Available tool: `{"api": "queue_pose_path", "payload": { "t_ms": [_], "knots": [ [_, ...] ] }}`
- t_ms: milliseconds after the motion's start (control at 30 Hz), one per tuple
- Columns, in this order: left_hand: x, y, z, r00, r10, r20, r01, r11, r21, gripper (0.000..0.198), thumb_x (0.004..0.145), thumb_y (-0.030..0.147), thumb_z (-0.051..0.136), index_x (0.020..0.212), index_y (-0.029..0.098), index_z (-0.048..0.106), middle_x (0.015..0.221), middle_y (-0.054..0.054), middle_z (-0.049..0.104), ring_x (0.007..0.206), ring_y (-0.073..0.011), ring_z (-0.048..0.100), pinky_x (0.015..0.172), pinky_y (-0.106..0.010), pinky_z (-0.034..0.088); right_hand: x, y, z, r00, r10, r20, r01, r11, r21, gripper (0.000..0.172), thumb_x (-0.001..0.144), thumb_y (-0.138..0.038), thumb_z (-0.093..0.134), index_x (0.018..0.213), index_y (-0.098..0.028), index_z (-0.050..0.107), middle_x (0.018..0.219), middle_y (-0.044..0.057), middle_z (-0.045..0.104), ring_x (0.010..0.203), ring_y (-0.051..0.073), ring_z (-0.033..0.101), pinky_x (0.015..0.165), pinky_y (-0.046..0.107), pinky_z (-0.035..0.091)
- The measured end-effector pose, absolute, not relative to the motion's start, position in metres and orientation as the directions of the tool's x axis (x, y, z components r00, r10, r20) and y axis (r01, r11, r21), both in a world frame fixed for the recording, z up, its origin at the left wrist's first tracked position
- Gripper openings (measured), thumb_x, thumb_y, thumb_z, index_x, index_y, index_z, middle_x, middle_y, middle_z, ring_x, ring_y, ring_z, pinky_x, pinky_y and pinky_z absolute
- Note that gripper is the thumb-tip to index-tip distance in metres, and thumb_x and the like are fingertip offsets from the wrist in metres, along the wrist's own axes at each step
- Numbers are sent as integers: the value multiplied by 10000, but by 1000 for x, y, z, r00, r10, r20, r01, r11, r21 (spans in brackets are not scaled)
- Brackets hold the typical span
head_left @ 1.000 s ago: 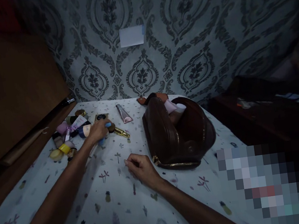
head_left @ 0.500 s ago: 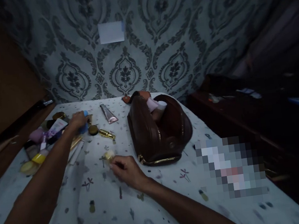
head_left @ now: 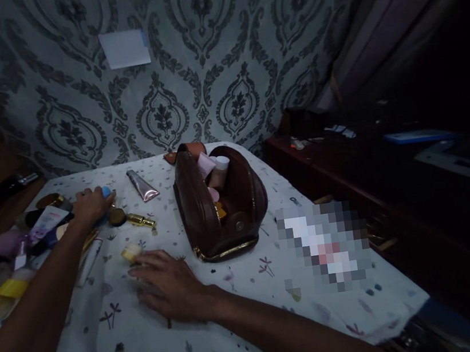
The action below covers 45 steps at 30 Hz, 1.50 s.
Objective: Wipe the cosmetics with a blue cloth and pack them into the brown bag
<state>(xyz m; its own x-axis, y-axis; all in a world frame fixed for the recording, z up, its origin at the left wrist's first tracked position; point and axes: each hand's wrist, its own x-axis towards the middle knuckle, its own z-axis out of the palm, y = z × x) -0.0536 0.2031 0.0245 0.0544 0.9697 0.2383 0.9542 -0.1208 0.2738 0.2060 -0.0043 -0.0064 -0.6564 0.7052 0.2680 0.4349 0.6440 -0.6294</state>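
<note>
Right hand (head_left: 166,283) is now lying flat on the tablecloth (head_left: 250,289), fingers spread rather than curled, gripping nothing. A small yellow piece (head_left: 131,251) is resting loose at its fingertips. Left hand (head_left: 89,205) is still curling around the blue item (head_left: 106,191), left of the open brown bag (head_left: 205,214).

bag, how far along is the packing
A few bottles already stand in the open bag. The left hand grips a blue item; the right hand lies flat beside a yellow piece. A tube, a gold bottle and the pile at the left lie outside the bag.
</note>
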Motion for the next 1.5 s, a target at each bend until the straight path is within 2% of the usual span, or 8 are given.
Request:
{"api": "queue_pose_path", "payload": {
  "t_ms": [100,200,433,867,1067,1167,1333,1500],
  "knots": [
    [-40,190,36,-108,974,199,994,101,43,740,910,748,251,1095,110,576,1146,-246,647,1196,-462,531,912,-572,484,207,-6,-7,-690,674,265,437,679,-590,530,947,-338,581,1452,-201,495,1628,132,329,1532,260,221,1211,428,289],
    [-30,182,48,-132,985,111,985,143,-97,691,967,654,234,1203,81,540,1192,-266,657,1120,-409,614,876,-492,512,207,-7,-8,-693,676,251,460,683,-567,516,950,-327,576,1439,-175,511,1618,144,341,1534,276,215,1226,420,266],
    [-28,177,51,-126,989,80,987,133,-95,601,971,563,333,1212,68,573,1204,-266,666,1109,-422,628,844,-472,516,204,-3,-14,-700,644,309,481,745,-463,300,910,-297,635,1182,-173,664,1411,125,577,1360,243,473,1146,375,387],
    [-16,142,76,-60,983,174,964,102,-244,524,1002,506,288,1135,138,636,1139,-192,684,1034,-345,647,774,-364,482,203,0,-12,-706,639,305,480,749,-458,244,916,-310,649,1112,-170,686,1347,119,613,1308,252,502,1084,393,426],
    [-12,124,85,11,991,134,965,25,-260,491,975,548,329,1035,181,650,1069,-135,720,989,-317,665,743,-331,466,204,0,-12,-701,645,303,464,736,-493,263,902,-269,669,1144,-168,682,1375,126,598,1334,257,484,1109,403,404],
    [-13,120,81,34,998,61,982,-22,-187,494,970,567,314,1011,207,649,1020,-122,739,994,-306,671,742,-321,464,203,1,-14,-699,645,310,447,732,-515,251,904,-251,662,1138,-162,685,1379,141,594,1339,275,476,1110,441,403],
    [-17,129,64,-14,1000,-11,999,14,-30,504,993,520,277,1208,163,559,1174,-164,705,1085,-309,656,826,-346,475,202,2,-19,-708,641,298,424,722,-547,286,910,-209,642,1188,-143,668,1405,168,565,1365,299,448,1111,494,399],
    [-17,136,40,-44,997,-62,999,46,25,564,956,622,337,1274,196,525,1239,-169,679,1137,-338,632,865,-395,486,202,0,-17,-703,648,291,430,715,-552,286,909,-193,634,1192,-161,663,1403,155,566,1362,287,452,1106,492,413]
  ]
}}
